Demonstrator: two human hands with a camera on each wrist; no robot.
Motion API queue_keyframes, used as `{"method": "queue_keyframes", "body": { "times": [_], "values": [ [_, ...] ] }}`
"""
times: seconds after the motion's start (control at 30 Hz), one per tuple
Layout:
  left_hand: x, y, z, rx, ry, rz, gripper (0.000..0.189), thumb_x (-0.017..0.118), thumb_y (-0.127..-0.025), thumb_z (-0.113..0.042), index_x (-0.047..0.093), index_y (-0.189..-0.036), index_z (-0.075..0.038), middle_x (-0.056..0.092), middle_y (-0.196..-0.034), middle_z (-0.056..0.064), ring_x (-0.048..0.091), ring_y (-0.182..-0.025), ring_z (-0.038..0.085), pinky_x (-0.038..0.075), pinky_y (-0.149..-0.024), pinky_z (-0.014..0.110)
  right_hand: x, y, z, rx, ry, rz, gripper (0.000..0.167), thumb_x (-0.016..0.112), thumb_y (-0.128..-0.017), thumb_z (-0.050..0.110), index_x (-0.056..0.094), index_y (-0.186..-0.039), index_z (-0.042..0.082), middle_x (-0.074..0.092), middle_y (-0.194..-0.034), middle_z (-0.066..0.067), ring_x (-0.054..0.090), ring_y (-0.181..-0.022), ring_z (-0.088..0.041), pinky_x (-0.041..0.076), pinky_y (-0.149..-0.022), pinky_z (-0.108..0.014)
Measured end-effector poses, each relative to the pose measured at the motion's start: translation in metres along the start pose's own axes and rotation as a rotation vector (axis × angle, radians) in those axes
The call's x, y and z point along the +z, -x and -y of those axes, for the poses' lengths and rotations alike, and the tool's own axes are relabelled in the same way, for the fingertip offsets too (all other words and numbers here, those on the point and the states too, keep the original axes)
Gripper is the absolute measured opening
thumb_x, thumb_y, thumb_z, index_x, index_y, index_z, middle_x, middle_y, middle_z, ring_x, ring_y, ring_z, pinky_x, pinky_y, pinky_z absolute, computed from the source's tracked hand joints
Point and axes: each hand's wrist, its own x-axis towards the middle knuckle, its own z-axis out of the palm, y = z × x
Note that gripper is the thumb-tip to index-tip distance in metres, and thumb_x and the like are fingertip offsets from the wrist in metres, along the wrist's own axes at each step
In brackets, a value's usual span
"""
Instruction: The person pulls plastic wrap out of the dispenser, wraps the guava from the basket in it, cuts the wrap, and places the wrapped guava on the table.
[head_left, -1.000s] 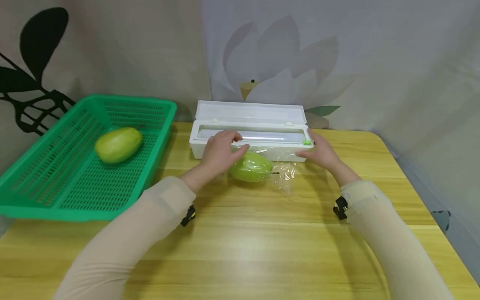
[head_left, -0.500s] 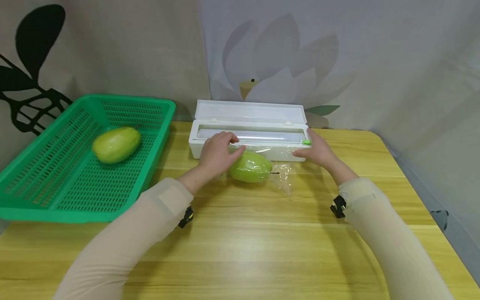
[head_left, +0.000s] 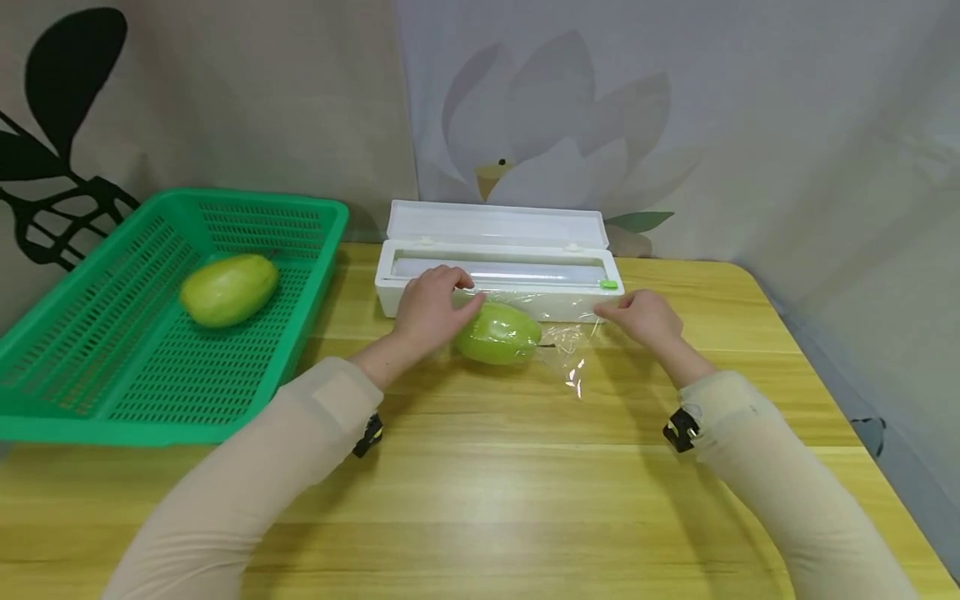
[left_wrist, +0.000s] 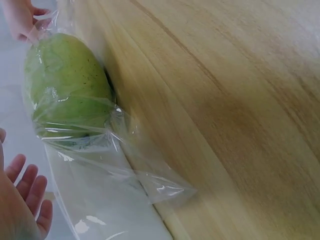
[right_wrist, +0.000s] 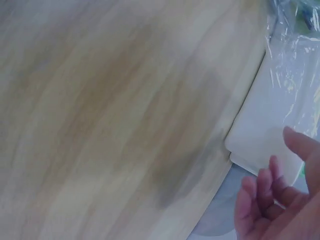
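A green oval fruit (head_left: 498,333) with a thin dark stem lies under clear cling film (head_left: 566,354) in front of a white film dispenser (head_left: 498,296). My left hand (head_left: 433,310) hovers at the fruit's left end, thumb and fingers apart over the dispenser's front. In the left wrist view the fingers of that left hand (left_wrist: 27,195) are relaxed and hold nothing. By the dispenser's right end, my right hand (head_left: 643,318) pinches the film between thumb and forefinger. In the right wrist view the other fingers of the right hand (right_wrist: 270,195) are loosely curled.
On the left stands a green plastic basket (head_left: 161,431) with a second green fruit (head_left: 228,290) in it. The dispenser's lid (head_left: 495,222) is raised against the back cloth, and a green slider (head_left: 608,284) sits at its right end. Everything stands on a wooden table (head_left: 487,500).
My right hand has drawn back from the dispenser's right end, its thumb and forefinger closing together on the film. The left hand and the fruit have stayed nearly in place.
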Motion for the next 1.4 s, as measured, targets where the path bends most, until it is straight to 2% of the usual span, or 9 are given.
{"method": "queue_keyframes", "body": {
  "times": [0.27,0.53,0.63,0.87,1.03,1.2,1.27,1.33,1.4],
  "values": [
    [-0.001,0.001,0.000,-0.005,-0.017,-0.002,0.034,0.057,-0.091,-0.038,0.063,-0.107,-0.009,0.064,-0.112,0.007,0.055,-0.111,0.025,0.041,-0.097,0.044,0.007,-0.003,-0.003,-0.149,-0.103,-0.011,0.029,0.064,-0.087,0.027,0.064,-0.076,0.000,0.052,-0.061,0.003,0.044,-0.061,-0.013,0.036,-0.056,-0.023],
    [-0.002,0.002,0.000,0.006,-0.034,0.008,0.033,0.054,-0.092,-0.038,0.063,-0.105,-0.010,0.064,-0.111,0.007,0.056,-0.110,0.025,0.041,-0.097,0.044,0.010,0.001,0.015,-0.229,-0.178,0.031,0.025,0.064,-0.088,0.023,0.067,-0.086,-0.002,0.061,-0.074,-0.005,0.049,-0.065,-0.012,0.041,-0.058,-0.022],
    [-0.002,0.002,0.000,0.001,-0.041,0.013,0.033,0.054,-0.092,-0.039,0.063,-0.105,-0.010,0.064,-0.111,0.006,0.056,-0.110,0.025,0.041,-0.097,0.044,0.011,0.002,0.020,-0.250,-0.199,0.049,0.024,0.064,-0.088,0.023,0.067,-0.086,-0.001,0.060,-0.075,-0.004,0.048,-0.065,-0.011,0.040,-0.058,-0.022],
    [-0.003,0.004,0.001,-0.003,-0.040,0.017,0.034,0.054,-0.092,-0.040,0.063,-0.106,-0.010,0.064,-0.112,0.007,0.055,-0.110,0.025,0.040,-0.100,0.045,0.014,0.002,0.017,-0.289,-0.188,0.056,0.024,0.064,-0.088,0.020,0.061,-0.073,0.001,0.049,-0.061,0.003,0.041,-0.059,-0.012,0.034,-0.056,-0.023],
    [-0.003,0.005,0.002,-0.002,-0.048,0.021,0.035,0.053,-0.092,-0.040,0.063,-0.106,-0.009,0.064,-0.111,0.007,0.056,-0.109,0.026,0.040,-0.101,0.045,0.015,-0.001,0.006,-0.237,-0.116,0.040,0.025,0.063,-0.087,0.021,0.055,-0.067,0.007,0.045,-0.059,0.005,0.040,-0.061,-0.012,0.033,-0.057,-0.024],
    [-0.002,0.005,0.002,-0.004,-0.047,0.031,0.034,0.054,-0.092,-0.039,0.062,-0.107,-0.010,0.063,-0.112,0.007,0.055,-0.110,0.026,0.039,-0.102,0.045,0.010,-0.003,0.001,-0.082,0.037,0.025,0.039,0.060,-0.087,0.039,0.047,-0.062,0.012,0.043,-0.057,0.003,0.041,-0.060,-0.015,0.031,-0.052,-0.026],
    [-0.002,0.004,0.002,0.000,-0.050,0.029,0.034,0.054,-0.092,-0.039,0.062,-0.107,-0.010,0.063,-0.113,0.006,0.055,-0.111,0.026,0.039,-0.101,0.045,0.008,-0.004,0.002,-0.008,0.088,0.008,0.042,0.060,-0.084,0.047,0.051,-0.073,0.008,0.052,-0.068,-0.005,0.049,-0.067,-0.021,0.036,-0.053,-0.030],
    [-0.001,0.003,0.001,0.006,-0.050,0.022,0.033,0.054,-0.092,-0.038,0.062,-0.108,-0.010,0.063,-0.114,0.006,0.055,-0.112,0.025,0.039,-0.101,0.044,0.007,-0.005,0.003,0.040,0.103,-0.019,0.054,0.062,-0.081,0.051,0.054,-0.099,0.001,0.058,-0.096,-0.016,0.057,-0.084,-0.030,0.046,-0.061,-0.039],
    [-0.001,0.001,-0.001,0.011,-0.051,0.015,0.033,0.054,-0.092,-0.038,0.062,-0.108,-0.010,0.063,-0.113,0.005,0.055,-0.112,0.024,0.039,-0.101,0.043,0.006,-0.009,0.002,0.022,0.061,-0.039,0.077,0.066,-0.081,0.048,0.038,-0.130,-0.005,0.047,-0.125,-0.027,0.051,-0.111,-0.039,0.049,-0.080,-0.051]
  ]
}}
